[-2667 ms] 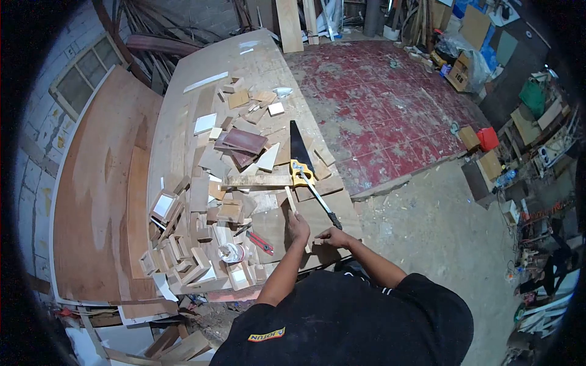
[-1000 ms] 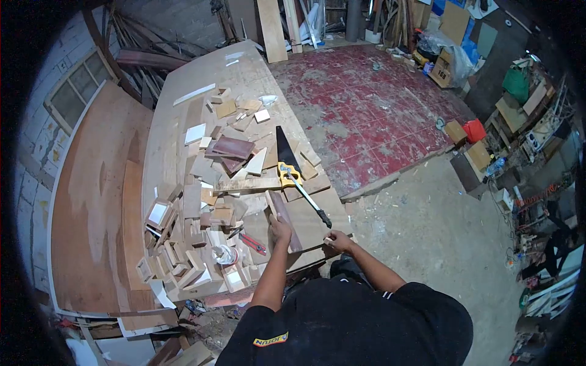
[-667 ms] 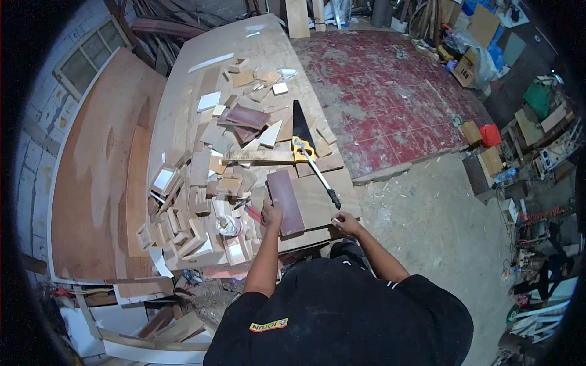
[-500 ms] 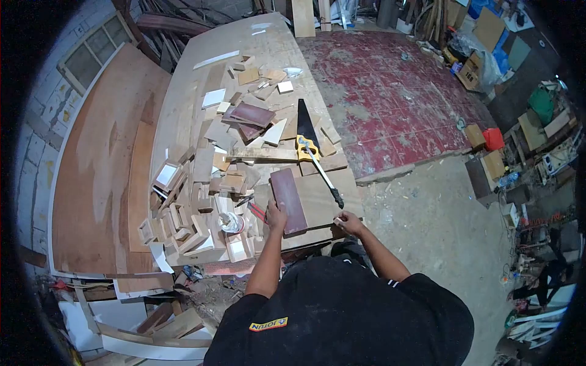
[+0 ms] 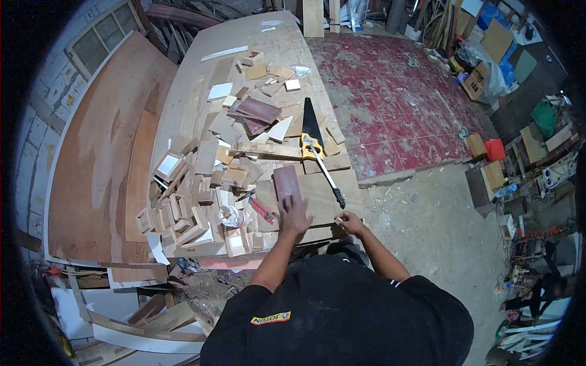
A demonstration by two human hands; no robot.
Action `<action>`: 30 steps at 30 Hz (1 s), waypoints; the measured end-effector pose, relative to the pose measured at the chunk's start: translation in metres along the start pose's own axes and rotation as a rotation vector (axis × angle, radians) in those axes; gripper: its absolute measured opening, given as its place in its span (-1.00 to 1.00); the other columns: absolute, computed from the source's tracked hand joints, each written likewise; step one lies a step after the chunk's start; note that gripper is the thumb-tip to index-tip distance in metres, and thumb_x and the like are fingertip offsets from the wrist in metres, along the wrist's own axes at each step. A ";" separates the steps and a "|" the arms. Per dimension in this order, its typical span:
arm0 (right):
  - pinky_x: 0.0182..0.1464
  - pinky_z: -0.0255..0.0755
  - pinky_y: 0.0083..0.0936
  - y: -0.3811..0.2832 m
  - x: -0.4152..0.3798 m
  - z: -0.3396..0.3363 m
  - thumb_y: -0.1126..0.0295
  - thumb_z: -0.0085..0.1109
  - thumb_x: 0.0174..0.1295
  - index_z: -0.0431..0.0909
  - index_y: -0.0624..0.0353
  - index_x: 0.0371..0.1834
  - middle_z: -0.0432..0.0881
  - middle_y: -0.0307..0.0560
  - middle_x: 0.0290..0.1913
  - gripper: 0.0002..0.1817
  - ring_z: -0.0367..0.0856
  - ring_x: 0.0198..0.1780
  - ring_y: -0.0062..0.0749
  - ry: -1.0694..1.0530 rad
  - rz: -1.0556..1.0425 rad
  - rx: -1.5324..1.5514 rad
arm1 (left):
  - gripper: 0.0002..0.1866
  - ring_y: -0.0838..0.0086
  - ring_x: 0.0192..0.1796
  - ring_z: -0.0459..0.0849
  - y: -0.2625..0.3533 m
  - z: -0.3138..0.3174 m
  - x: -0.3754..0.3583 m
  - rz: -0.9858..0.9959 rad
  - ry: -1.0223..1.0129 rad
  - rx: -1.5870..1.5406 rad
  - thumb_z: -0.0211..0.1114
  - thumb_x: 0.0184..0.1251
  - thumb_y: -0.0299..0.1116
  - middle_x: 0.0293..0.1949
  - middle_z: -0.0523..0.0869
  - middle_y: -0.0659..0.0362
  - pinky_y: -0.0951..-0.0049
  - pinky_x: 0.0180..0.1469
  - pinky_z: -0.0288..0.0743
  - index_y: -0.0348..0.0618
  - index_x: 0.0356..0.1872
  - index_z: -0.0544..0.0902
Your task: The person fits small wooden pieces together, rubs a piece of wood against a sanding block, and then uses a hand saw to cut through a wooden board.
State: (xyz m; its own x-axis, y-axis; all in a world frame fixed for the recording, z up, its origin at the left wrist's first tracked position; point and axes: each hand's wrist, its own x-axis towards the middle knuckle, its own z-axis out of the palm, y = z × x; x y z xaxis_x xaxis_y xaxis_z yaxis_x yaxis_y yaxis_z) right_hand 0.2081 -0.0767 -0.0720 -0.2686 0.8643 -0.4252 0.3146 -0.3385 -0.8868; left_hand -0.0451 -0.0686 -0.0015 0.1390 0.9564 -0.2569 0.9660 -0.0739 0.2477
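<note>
My left hand [image 5: 295, 217] lies over the near end of a maroon board [image 5: 286, 182], its fingers spread and covering part of the board. Beneath that board is a wide plywood panel [image 5: 317, 194] at the table's front edge. My right hand [image 5: 350, 224] is closed in a pinch at the panel's right corner. A small pale tip shows at its fingers, too small to name. Just beyond it lies a metal bar with a black end [image 5: 329, 181], reaching up to a yellow-handled handsaw [image 5: 312, 145]. Left of my left hand rests a red-handled tool [image 5: 261, 210].
A white container [image 5: 231, 216] stands among small wooden frames [image 5: 183, 212] on the left of the workbench [image 5: 210, 70]. Wood offcuts [image 5: 235, 177] and more maroon pieces [image 5: 259, 111] are heaped beyond. A large plywood sheet [image 5: 104, 158] leans against the left wall.
My left hand has gone from gripping the maroon board's left edge to lying spread over its near end. The red-handled tool shows more fully. My right hand stays in its pinch.
</note>
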 end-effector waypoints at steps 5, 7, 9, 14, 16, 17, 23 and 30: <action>-0.32 0.40 -0.66 -0.005 -0.007 0.003 0.37 0.31 0.19 0.57 0.17 -0.12 0.58 -0.36 -0.36 -0.77 0.49 -0.37 -0.69 0.023 -0.025 0.059 | -0.18 -0.26 0.51 -0.34 -0.010 0.008 0.002 -0.258 0.154 -0.105 0.12 0.23 0.16 0.47 -0.09 -0.32 -0.46 0.36 -0.43 -0.07 0.44 0.21; -0.32 0.40 -0.66 -0.008 -0.006 0.001 0.36 0.31 0.19 0.57 0.16 -0.12 0.58 -0.37 -0.36 -0.77 0.49 -0.37 -0.69 0.012 -0.003 0.034 | -0.19 -0.34 0.49 -0.35 -0.016 0.000 0.007 0.030 0.038 0.065 0.11 0.23 0.19 0.47 -0.13 -0.33 -0.49 0.35 -0.43 -0.05 0.43 0.23; -0.32 0.40 -0.66 -0.011 -0.007 0.001 0.36 0.32 0.19 0.57 0.16 -0.12 0.58 -0.37 -0.36 -0.77 0.49 -0.37 -0.70 0.005 0.022 0.014 | -0.18 -0.33 0.49 -0.34 -0.015 0.009 0.013 -0.153 0.157 -0.008 0.11 0.22 0.20 0.48 -0.13 -0.29 -0.49 0.34 -0.42 -0.02 0.44 0.22; -0.32 0.40 -0.65 -0.011 -0.007 0.000 0.33 0.32 0.19 0.58 0.16 -0.10 0.58 -0.35 -0.37 -0.73 0.50 -0.37 -0.69 0.007 0.080 -0.014 | -0.15 -0.32 0.50 -0.34 -0.011 -0.016 0.010 0.015 0.061 0.068 0.12 0.20 0.24 0.49 -0.14 -0.26 -0.49 0.35 -0.41 0.04 0.46 0.18; -0.38 0.37 -0.66 -0.012 -0.008 0.002 0.37 0.28 0.20 0.58 0.14 -0.10 0.58 -0.34 -0.37 -0.78 0.49 -0.40 -0.68 0.015 0.070 0.000 | -0.16 -0.30 0.50 -0.34 -0.004 -0.015 0.014 -0.322 0.109 -0.059 0.13 0.19 0.23 0.49 -0.17 -0.29 -0.51 0.34 -0.41 0.02 0.44 0.23; -0.44 0.33 -0.68 -0.013 -0.008 0.001 0.40 0.24 0.22 0.59 0.13 -0.11 0.58 -0.34 -0.36 -0.81 0.48 -0.43 -0.67 0.023 0.062 0.012 | -0.16 -0.30 0.50 -0.34 -0.007 -0.017 0.015 -0.322 0.110 -0.060 0.13 0.19 0.23 0.49 -0.17 -0.29 -0.51 0.34 -0.41 0.02 0.44 0.23; -0.51 0.35 -0.63 -0.030 -0.001 -0.008 0.50 0.15 0.18 0.49 0.13 0.04 0.58 -0.23 -0.34 -0.67 0.53 -0.43 -0.55 0.014 0.158 0.291 | -0.25 -0.31 0.49 -0.32 -0.010 0.014 0.021 -0.083 0.259 -0.080 0.19 0.21 0.10 0.49 -0.15 -0.26 -0.55 0.31 -0.39 -0.14 0.35 0.34; -0.33 0.54 -0.48 -0.106 -0.006 -0.012 0.56 0.08 0.21 0.42 0.17 0.11 0.57 -0.11 -0.24 -0.63 0.56 -0.31 -0.46 0.108 0.040 0.388 | -0.44 0.00 0.34 0.33 0.018 -0.001 0.025 0.189 0.239 -0.478 0.21 0.27 -0.15 0.25 0.45 -0.12 -0.07 0.36 0.12 -0.19 0.26 0.45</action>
State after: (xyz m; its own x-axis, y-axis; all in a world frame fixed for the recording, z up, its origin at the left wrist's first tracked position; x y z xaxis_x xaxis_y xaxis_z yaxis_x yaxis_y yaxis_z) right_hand 0.1876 -0.0415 0.0263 -0.1595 0.8748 -0.4575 -0.0501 -0.4701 -0.8812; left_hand -0.0246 -0.0453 -0.0030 0.1935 0.9804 0.0380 0.7154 -0.1674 0.6783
